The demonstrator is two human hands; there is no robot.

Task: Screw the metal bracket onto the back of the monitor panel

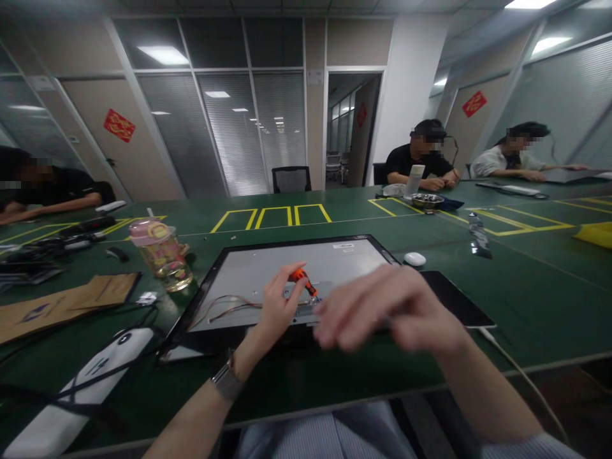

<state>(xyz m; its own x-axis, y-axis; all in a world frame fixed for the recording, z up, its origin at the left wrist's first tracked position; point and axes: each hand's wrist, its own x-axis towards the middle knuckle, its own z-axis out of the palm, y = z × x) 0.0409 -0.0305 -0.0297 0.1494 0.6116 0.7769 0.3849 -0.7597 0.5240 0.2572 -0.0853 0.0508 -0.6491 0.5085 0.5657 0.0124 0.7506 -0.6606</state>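
Note:
My left hand (278, 298) is closed around an orange and black screwdriver (305, 282), which leans with its lower end toward the grey back of a flat display panel (268, 258). A smartwatch band circles the left wrist. My right hand (382, 312), smeared by motion, hovers over the panel's near right part with its fingers stretched out and the thumb apart; I make out no clear object in it. Thin coloured wires (229, 306) lie loose across the panel's left side. The right hand hides the panel's near right corner.
A pink-lidded cup (160, 252) stands left of the panel, near a brown paper bag (71, 305) and a white elongated device (90, 389) with black straps. On the right lie a dark tablet (454, 298), its cable and a white case (414, 259). Other people sit across the table.

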